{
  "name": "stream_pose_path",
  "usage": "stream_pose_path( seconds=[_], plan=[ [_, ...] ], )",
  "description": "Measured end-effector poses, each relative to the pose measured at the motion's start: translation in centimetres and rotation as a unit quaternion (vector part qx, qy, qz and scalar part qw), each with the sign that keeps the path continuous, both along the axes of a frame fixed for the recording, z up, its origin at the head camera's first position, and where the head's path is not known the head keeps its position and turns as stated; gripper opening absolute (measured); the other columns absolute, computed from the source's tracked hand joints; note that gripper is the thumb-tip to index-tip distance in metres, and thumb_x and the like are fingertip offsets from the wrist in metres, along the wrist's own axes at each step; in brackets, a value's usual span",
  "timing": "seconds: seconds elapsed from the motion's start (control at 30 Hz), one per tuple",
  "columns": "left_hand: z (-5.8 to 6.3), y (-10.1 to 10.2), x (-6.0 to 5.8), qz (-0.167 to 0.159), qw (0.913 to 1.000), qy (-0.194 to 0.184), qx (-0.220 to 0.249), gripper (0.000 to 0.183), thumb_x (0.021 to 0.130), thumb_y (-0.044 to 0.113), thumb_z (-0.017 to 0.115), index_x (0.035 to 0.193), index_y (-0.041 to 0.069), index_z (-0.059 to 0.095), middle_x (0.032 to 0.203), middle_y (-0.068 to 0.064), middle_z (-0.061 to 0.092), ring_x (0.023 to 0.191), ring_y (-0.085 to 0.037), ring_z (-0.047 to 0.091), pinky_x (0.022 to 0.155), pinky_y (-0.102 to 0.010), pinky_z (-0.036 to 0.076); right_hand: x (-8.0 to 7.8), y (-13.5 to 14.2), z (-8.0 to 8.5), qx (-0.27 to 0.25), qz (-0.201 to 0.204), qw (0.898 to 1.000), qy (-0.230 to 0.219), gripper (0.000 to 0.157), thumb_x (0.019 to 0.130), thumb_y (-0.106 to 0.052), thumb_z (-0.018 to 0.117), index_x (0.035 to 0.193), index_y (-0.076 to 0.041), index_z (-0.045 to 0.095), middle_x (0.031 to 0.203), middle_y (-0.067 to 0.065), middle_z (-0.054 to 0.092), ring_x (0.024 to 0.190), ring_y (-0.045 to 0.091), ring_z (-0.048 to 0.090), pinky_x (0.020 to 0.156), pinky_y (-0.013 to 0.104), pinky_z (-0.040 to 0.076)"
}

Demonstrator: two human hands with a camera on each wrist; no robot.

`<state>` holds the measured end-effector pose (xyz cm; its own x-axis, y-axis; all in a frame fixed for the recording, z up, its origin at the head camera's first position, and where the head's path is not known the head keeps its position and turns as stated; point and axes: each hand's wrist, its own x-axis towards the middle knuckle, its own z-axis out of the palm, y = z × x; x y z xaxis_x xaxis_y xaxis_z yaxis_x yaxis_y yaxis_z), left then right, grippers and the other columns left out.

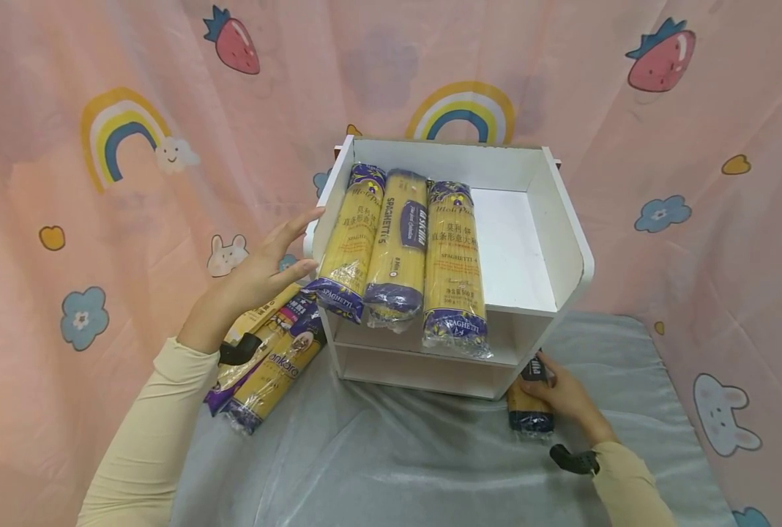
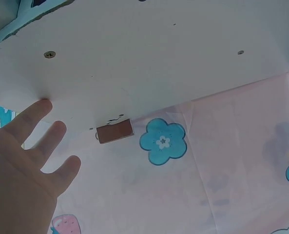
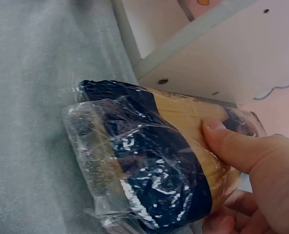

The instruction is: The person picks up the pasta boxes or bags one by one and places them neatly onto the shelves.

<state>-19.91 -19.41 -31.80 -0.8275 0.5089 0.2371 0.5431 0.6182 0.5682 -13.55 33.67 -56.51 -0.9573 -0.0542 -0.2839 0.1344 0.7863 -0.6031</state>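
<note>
My right hand (image 1: pixel 565 395) grips a pack of spaghetti (image 1: pixel 531 421) with dark blue ends, low beside the right side of a white shelf unit (image 1: pixel 516 249). In the right wrist view the thumb lies across the clear wrapper of this spaghetti pack (image 3: pixel 163 161). My left hand (image 1: pixel 259 278) has its fingers spread, with the fingertips right at the shelf's left side panel (image 2: pixel 144 58). Three spaghetti packs lie side by side on the top tier: a left one (image 1: pixel 351 241), a middle one (image 1: pixel 397 245) and a right one (image 1: pixel 455 263). Their lower ends overhang the front edge.
Several pasta packs (image 1: pixel 275 369) lie in a pile on the grey cloth (image 1: pixel 378 461), left of the shelf. Beneath the top tier are lower shelf compartments (image 1: pixel 424 373). A pink patterned curtain (image 1: pixel 285 95) hangs behind and at both sides.
</note>
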Motion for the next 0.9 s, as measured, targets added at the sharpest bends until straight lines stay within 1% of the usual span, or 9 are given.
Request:
stream_pose_path(
  seconds=[0.1,0.23,0.3,0.37,0.53,0.7,0.77,0.83,0.9],
  plan=[
    [0.0,0.0,0.0,0.0,1.0,-0.002,0.0,0.07,0.1,0.054,0.048,0.157,0.043,0.01,0.168,-0.005,0.014,0.152,-0.04,0.021,0.112,-0.075,0.022,-0.1,0.1,-0.1,0.003,0.002,1.0,0.007,0.095,0.09,-0.048,0.067,0.156,0.001,0.018,0.142,0.041,0.043,0.113,0.049,0.059,0.096,0.064,0.046],
    [0.0,0.0,-0.1,0.001,1.0,-0.003,-0.001,0.069,0.1,0.052,0.049,0.157,0.044,0.01,0.168,-0.003,0.014,0.152,-0.039,0.019,0.112,-0.075,0.022,0.1,0.1,-0.2,-0.007,-0.01,1.0,0.002,0.095,0.091,-0.047,0.067,0.157,-0.002,0.016,0.148,0.041,0.033,0.13,0.058,0.042,0.104,0.071,0.036],
    [0.0,0.0,-0.1,0.002,1.0,-0.002,-0.001,0.069,0.1,0.051,0.049,0.157,0.044,0.01,0.168,-0.003,0.014,0.153,-0.039,0.019,0.112,-0.075,0.022,0.2,0.1,-0.2,-0.024,-0.02,1.0,0.0,0.095,0.091,-0.047,0.067,0.158,-0.004,0.014,0.148,0.041,0.034,0.131,0.057,0.042,0.106,0.071,0.034],
    [0.0,0.0,-0.1,0.003,1.0,-0.003,0.0,0.069,0.1,0.052,0.049,0.157,0.045,0.01,0.168,-0.003,0.014,0.153,-0.039,0.019,0.112,-0.076,0.022,0.3,0.0,-0.3,-0.047,-0.028,0.999,0.002,0.095,0.091,-0.045,0.067,0.159,-0.006,0.012,0.146,0.04,0.039,0.128,0.055,0.048,0.107,0.069,0.036],
    [0.0,-0.1,0.0,0.001,1.0,-0.005,-0.001,0.069,0.1,0.053,0.048,0.157,0.045,0.009,0.168,-0.003,0.013,0.151,-0.039,0.022,0.111,-0.076,0.023,0.6,-0.2,-0.7,-0.101,-0.032,0.994,0.028,0.09,0.095,-0.037,0.065,0.16,-0.009,0.009,0.142,0.036,0.047,0.121,0.045,0.059,0.105,0.058,0.044],
    [0.0,-0.1,0.0,-0.002,1.0,-0.004,0.001,0.069,0.1,0.052,0.048,0.157,0.044,0.009,0.168,-0.005,0.014,0.152,-0.039,0.021,0.111,-0.076,0.023,1.1,-0.1,-0.8,-0.123,-0.031,0.99,0.054,0.084,0.098,-0.032,0.061,0.16,-0.013,0.007,0.152,0.033,0.036,0.13,0.046,0.051,0.106,0.049,0.045],
    [0.0,-0.1,0.0,-0.003,1.0,-0.004,0.002,0.069,0.1,0.053,0.048,0.157,0.044,0.009,0.168,-0.006,0.014,0.152,-0.039,0.02,0.111,-0.076,0.022,1.2,0.1,-0.9,-0.125,-0.038,0.99,0.061,0.084,0.098,-0.033,0.061,0.16,-0.015,0.007,0.155,0.032,0.033,0.132,0.045,0.049,0.103,0.036,0.048],
    [0.0,-0.1,0.0,-0.003,1.0,-0.003,0.003,0.07,0.1,0.053,0.048,0.157,0.044,0.01,0.168,-0.006,0.014,0.152,-0.039,0.021,0.111,-0.076,0.022,1.4,0.3,-1.0,-0.146,-0.04,0.986,0.064,0.083,0.099,-0.03,0.06,0.16,-0.014,0.006,0.155,0.033,0.031,0.132,0.041,0.05,0.096,0.023,0.049],
    [0.0,-0.1,0.1,-0.003,1.0,-0.001,0.002,0.07,0.1,0.054,0.048,0.157,0.043,0.01,0.168,-0.006,0.014,0.151,-0.039,0.022,0.112,-0.076,0.023,1.5,0.7,-1.0,-0.165,-0.052,0.982,0.068,0.083,0.099,-0.03,0.061,0.16,-0.014,0.009,0.155,0.034,0.028,0.125,0.023,0.058,0.089,0.012,0.048]
  ],
)
